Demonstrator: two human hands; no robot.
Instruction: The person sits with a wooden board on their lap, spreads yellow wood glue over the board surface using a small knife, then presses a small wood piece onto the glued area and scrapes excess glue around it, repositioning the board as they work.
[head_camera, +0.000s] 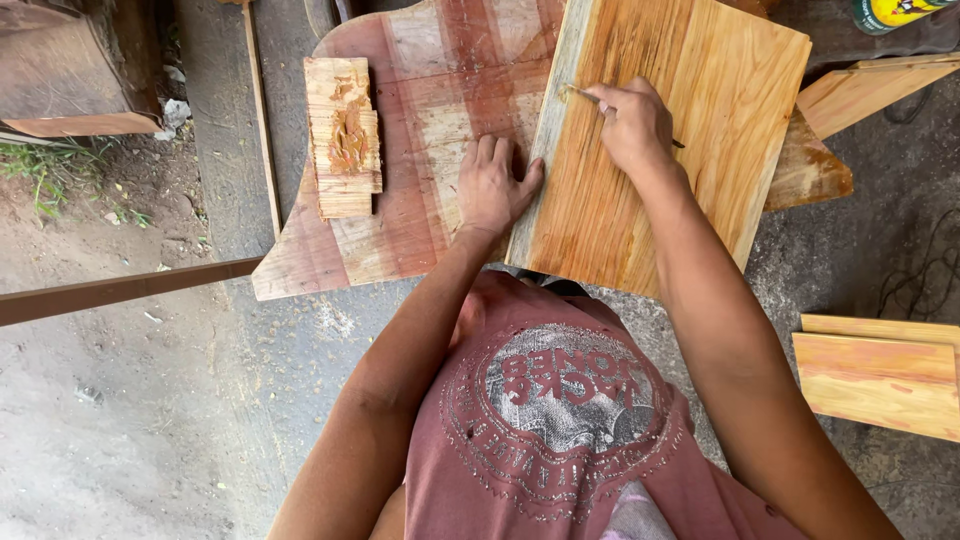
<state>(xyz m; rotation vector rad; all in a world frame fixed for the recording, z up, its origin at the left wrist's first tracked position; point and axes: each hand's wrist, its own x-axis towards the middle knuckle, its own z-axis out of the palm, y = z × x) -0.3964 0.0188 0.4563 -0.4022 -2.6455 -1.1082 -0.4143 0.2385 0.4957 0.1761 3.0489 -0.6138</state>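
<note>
On the reddish, pale-streaked wooden worktop (420, 150), a large orange-brown grained plank (690, 130) lies at a slant. The right hand (632, 125) rests on it, fingers pinched shut around a thin pencil-like stick (590, 97) — tip at the plank's grey left edge. The left hand (492, 185) lies flat, fingers spread open, thumb touching that same edge (palm on the worktop). Further left sits a small rough carved wood block (343, 135), well apart from both hands.
</note>
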